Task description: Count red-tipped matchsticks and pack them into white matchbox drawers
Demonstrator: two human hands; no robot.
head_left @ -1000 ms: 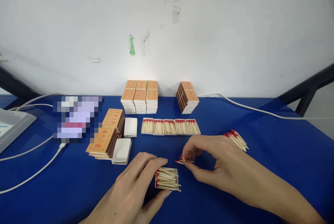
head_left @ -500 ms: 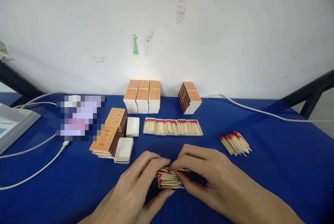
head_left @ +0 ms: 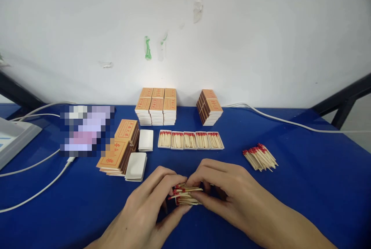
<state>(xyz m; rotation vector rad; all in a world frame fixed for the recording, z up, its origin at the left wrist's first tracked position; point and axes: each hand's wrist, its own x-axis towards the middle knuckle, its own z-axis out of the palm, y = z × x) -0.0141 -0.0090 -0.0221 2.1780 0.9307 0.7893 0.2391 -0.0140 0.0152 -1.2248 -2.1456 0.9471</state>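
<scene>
Near the front of the table, my left hand (head_left: 147,206) grips a small white matchbox tray, its fingers along the far side and thumb along the near side. Red-tipped matches (head_left: 188,200) fill the tray, most lying sideways with heads to the left. A few on top stick out past the left end. My right hand (head_left: 232,195) pinches matches at the tray's right end, between thumb and fingers. Most of the tray's walls are hidden by the hands and matches. Beyond them stands a row of filled matchbox trays (head_left: 189,140), heads pointing away from me.
A loose match pile (head_left: 260,157) lies to the right. Orange matchboxes form a back stack (head_left: 156,106), a smaller stack (head_left: 209,106) and a left stack (head_left: 116,154). White empty-looking trays (head_left: 136,166) sit beside the left one. A white cable (head_left: 37,198) crosses the left side.
My right fingers have shifted over the matches in the tray. Some top matches now stick out further left past the tray's end. The view has moved slightly.
</scene>
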